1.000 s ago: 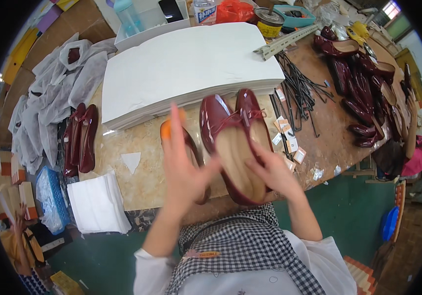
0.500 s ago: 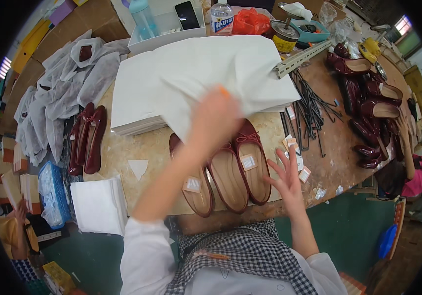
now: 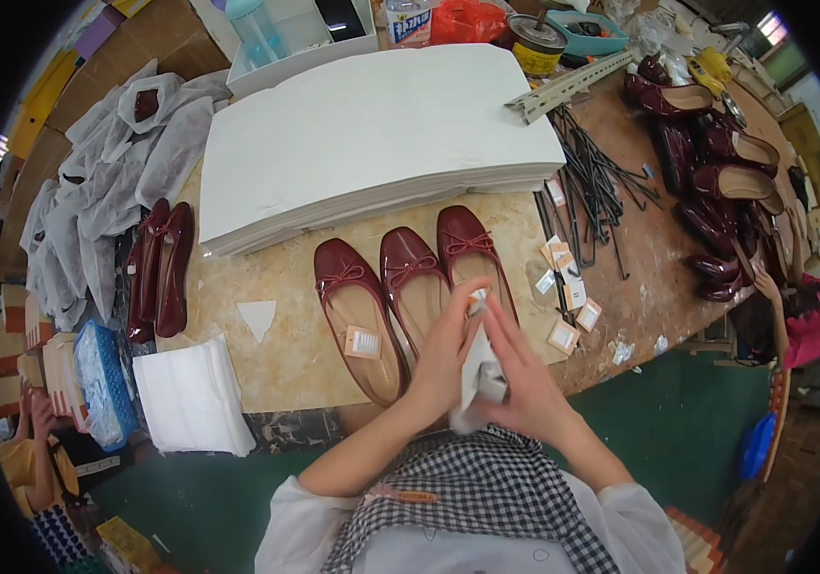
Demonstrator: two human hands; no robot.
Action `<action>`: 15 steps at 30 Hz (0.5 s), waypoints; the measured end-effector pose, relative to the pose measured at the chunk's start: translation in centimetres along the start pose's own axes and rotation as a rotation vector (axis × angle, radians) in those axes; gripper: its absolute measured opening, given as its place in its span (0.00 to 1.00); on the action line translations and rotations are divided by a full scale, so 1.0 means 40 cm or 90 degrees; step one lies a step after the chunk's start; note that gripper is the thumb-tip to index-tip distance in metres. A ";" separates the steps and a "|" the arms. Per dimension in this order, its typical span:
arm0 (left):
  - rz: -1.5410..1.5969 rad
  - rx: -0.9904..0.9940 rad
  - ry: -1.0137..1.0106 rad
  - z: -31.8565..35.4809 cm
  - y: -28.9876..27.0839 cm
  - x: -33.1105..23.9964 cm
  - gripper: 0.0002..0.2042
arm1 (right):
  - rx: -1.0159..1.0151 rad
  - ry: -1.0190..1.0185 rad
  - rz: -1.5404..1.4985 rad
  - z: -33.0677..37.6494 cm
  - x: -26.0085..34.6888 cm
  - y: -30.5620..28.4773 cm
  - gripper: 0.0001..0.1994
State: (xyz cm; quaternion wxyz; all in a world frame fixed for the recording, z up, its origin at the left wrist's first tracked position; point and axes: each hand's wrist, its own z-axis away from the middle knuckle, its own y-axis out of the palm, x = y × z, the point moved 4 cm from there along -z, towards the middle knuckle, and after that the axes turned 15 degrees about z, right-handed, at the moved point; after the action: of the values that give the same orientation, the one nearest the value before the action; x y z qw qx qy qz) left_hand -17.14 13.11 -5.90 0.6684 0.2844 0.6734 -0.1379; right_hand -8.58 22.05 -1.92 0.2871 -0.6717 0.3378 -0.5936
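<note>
Paper (image 3: 471, 378) lies crumpled between the opposed fingers (image 3: 507, 346)

A head-worn fisheye looks down on the workbench (image 3: 300, 371) from near above. Toward its dark rim, shapes seem bent.

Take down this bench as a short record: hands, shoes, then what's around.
Left hand: on crumpled paper
Right hand: on the same paper
Shoes: three, dark red, side by side, toes toward the stack
Tag: inside the leftmost of these
Rods: black, heaped right of the stack
Shoe pile: far right
</note>
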 end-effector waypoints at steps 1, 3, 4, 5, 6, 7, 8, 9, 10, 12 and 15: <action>0.156 -0.047 -0.158 -0.012 0.012 0.029 0.14 | -0.076 0.031 0.063 -0.003 -0.052 -0.004 0.37; -0.227 0.133 -0.081 -0.068 0.026 0.058 0.16 | -0.070 0.357 -0.175 -0.012 -0.251 0.009 0.33; -0.418 0.218 -0.040 -0.076 0.034 0.077 0.18 | -0.076 0.368 -0.266 -0.035 -0.284 -0.005 0.30; -0.601 0.203 0.109 -0.061 0.061 0.073 0.23 | -0.080 0.378 -0.358 -0.062 -0.312 -0.017 0.28; -0.572 0.194 0.106 -0.030 0.079 0.077 0.24 | -0.084 0.386 -0.451 -0.074 -0.323 -0.019 0.25; -0.548 0.189 0.105 0.003 0.093 0.082 0.26 | -0.044 0.231 -0.135 -0.093 -0.275 -0.009 0.21; -0.520 0.194 0.108 0.035 0.109 0.083 0.27 | -0.011 0.079 0.180 -0.106 -0.212 0.017 0.18; -0.678 0.234 0.146 0.061 0.126 0.085 0.31 | -0.058 0.040 0.304 -0.118 -0.206 0.051 0.15; -0.701 0.251 0.139 0.062 0.130 0.088 0.31 | -0.077 0.027 0.360 -0.155 -0.213 0.091 0.17; -0.739 0.294 0.122 0.072 0.144 0.095 0.32 | -0.105 0.009 0.475 -0.223 -0.235 0.139 0.20; -0.734 0.329 0.059 0.072 0.137 0.110 0.35 | -0.106 0.013 0.375 -0.215 -0.221 0.144 0.24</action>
State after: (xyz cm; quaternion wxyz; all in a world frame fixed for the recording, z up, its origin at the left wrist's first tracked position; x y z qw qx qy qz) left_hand -11.43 16.75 -9.34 0.3663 0.0338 0.6918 -0.6214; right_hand -18.37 25.71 -10.66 0.3873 -0.5598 0.5687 -0.4616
